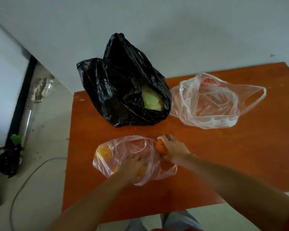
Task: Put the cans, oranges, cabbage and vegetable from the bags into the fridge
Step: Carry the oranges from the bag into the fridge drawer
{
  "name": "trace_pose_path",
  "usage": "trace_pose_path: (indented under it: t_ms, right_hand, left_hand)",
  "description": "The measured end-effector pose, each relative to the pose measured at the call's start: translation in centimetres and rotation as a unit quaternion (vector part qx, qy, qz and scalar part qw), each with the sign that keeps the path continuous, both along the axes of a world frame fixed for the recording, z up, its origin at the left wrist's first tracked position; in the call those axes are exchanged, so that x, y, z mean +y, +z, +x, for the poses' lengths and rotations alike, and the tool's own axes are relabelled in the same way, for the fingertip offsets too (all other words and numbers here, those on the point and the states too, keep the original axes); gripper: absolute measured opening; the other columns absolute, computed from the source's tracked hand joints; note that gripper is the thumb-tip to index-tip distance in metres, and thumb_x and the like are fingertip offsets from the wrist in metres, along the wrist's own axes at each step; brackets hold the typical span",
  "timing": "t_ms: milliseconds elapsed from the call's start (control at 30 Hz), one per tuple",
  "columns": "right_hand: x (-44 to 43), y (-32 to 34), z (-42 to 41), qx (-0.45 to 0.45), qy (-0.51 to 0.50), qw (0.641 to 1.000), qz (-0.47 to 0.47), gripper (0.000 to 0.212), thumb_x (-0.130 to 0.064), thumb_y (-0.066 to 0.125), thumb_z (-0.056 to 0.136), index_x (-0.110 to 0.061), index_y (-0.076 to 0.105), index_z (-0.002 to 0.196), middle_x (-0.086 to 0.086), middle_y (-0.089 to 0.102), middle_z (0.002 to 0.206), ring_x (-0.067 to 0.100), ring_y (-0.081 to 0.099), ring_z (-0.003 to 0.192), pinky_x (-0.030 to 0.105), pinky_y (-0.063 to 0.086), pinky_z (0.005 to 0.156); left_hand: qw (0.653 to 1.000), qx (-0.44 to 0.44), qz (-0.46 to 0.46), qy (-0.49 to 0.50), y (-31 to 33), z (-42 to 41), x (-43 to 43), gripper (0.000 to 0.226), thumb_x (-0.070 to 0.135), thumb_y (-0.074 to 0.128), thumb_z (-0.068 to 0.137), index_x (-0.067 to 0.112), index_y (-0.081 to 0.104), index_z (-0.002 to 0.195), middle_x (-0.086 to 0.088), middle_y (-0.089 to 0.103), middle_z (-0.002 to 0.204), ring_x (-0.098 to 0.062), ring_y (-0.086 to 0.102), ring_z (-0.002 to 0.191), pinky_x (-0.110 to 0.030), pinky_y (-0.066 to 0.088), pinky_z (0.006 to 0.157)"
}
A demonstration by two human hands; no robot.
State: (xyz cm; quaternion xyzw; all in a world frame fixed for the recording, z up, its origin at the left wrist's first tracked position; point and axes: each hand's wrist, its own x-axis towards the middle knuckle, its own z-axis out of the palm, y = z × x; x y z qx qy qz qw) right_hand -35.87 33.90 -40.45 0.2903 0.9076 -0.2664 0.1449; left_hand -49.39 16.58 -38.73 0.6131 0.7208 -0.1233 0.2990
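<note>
A clear plastic bag [123, 150] lies at the near side of the orange-brown table [240, 155]. Inside it, at its left end, sits an orange [104, 153]. My left hand [132, 167] is inside this bag, closed over another orange [142, 170] that is mostly hidden. My right hand [173, 150] grips an orange [161, 147] just outside the bag's right side. A black bag [117, 90] stands at the table's far edge with a pale green cabbage [151, 99] showing in its mouth. No cans are visible.
A second clear bag [210, 100] lies at the far right and looks empty. A white appliance [5, 84] stands on the left. On the grey floor lie a cable [32, 174] and a small black bag [7, 162].
</note>
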Motion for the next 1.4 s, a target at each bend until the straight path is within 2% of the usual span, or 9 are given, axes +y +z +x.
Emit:
trace_pose_path:
  t_ms: [200,333,467,567,800,867,1067,1200,1400]
  right_hand:
    - [-2.4,4.5,1.9,0.079,-0.077,0.992,0.057,0.074,-0.055,0.073,0.070,-0.029,0.038,0.130,-0.002,0.045,0.121,0.022,0.052,0.106,0.032,0.046,0.078]
    - [-4.8,8.2,4.9,0.091,-0.128,0.981,0.118,0.075,-0.040,0.076,0.067,-0.027,0.037,0.131,-0.001,0.045,0.120,0.023,0.052,0.107,0.034,0.047,0.077]
    - [-7.1,11.7,10.0,0.076,-0.191,0.966,0.156,0.079,-0.041,0.076,0.070,-0.032,0.032,0.135,-0.001,0.045,0.126,0.022,0.051,0.108,0.031,0.047,0.080]
    - [-8.9,13.9,15.2,0.068,-0.239,0.949,0.192,0.076,-0.038,0.073,0.072,-0.032,0.032,0.137,0.000,0.044,0.128,0.023,0.051,0.109,0.029,0.044,0.076]
    - [-14.6,17.3,32.1,0.045,-0.356,0.900,0.246,0.077,-0.040,0.072,0.072,-0.028,0.031,0.137,0.002,0.041,0.134,0.026,0.049,0.115,0.036,0.050,0.083]
    - [-17.1,17.8,37.7,0.027,-0.394,0.881,0.261,0.077,-0.038,0.070,0.072,-0.028,0.032,0.138,0.001,0.040,0.134,0.026,0.049,0.116,0.035,0.050,0.081]
    - [-25.6,18.7,55.1,-0.016,-0.495,0.822,0.281,0.073,-0.033,0.070,0.070,-0.028,0.039,0.136,0.001,0.044,0.134,0.027,0.051,0.115,0.032,0.048,0.078]
    - [-30.7,19.2,65.1,-0.039,-0.564,0.775,0.283,0.074,-0.033,0.073,0.070,-0.027,0.041,0.137,0.002,0.045,0.133,0.026,0.051,0.114,0.031,0.046,0.080]
    - [-35.0,18.2,76.7,-0.050,-0.634,0.717,0.286,0.076,-0.036,0.075,0.068,-0.028,0.041,0.135,0.000,0.047,0.128,0.023,0.050,0.110,0.031,0.047,0.080]
  left_hand:
    - [0.990,0.009,0.140,-0.025,4.4,-1.8,-0.3,0.072,0.043,0.061,0.086,0.019,0.026,0.143,-0.003,0.030,0.148,-0.023,0.031,0.133,-0.037,0.031,0.108]
    - [0.973,0.019,0.222,-0.068,7.4,-1.6,0.8,0.058,0.041,0.060,0.087,0.018,0.035,0.133,-0.002,0.039,0.133,-0.022,0.039,0.123,-0.032,0.038,0.099]
    - [0.952,0.034,0.274,-0.129,10.7,1.2,2.2,0.054,0.043,0.064,0.082,0.019,0.041,0.124,0.000,0.044,0.118,-0.020,0.045,0.107,-0.031,0.040,0.090]
    - [0.932,0.039,0.299,-0.199,12.6,5.1,3.7,0.051,0.045,0.064,0.080,0.021,0.044,0.120,0.001,0.047,0.115,-0.021,0.047,0.104,-0.033,0.042,0.089]
    - [0.869,0.023,0.341,-0.358,16.0,20.6,5.9,0.058,0.037,0.066,0.079,0.018,0.045,0.130,-0.005,0.050,0.122,-0.024,0.048,0.110,-0.035,0.041,0.093]
    - [0.847,0.028,0.350,-0.399,16.4,26.3,5.7,0.055,0.035,0.067,0.076,0.018,0.050,0.125,-0.006,0.053,0.117,-0.026,0.051,0.104,-0.036,0.042,0.087]
    - [0.774,0.035,0.367,-0.514,16.3,45.2,3.5,0.056,0.035,0.081,0.048,0.019,0.061,0.098,-0.005,0.060,0.091,-0.026,0.058,0.078,-0.038,0.050,0.063]
    - [0.744,-0.033,0.363,-0.559,15.6,56.7,1.3,0.053,0.029,0.079,0.051,0.017,0.061,0.099,-0.006,0.060,0.092,-0.027,0.059,0.079,-0.038,0.052,0.066]
    - [0.689,-0.060,0.359,-0.626,15.6,70.6,0.9,0.049,0.030,0.079,0.057,0.018,0.060,0.100,-0.004,0.059,0.094,-0.025,0.057,0.080,-0.034,0.051,0.068]
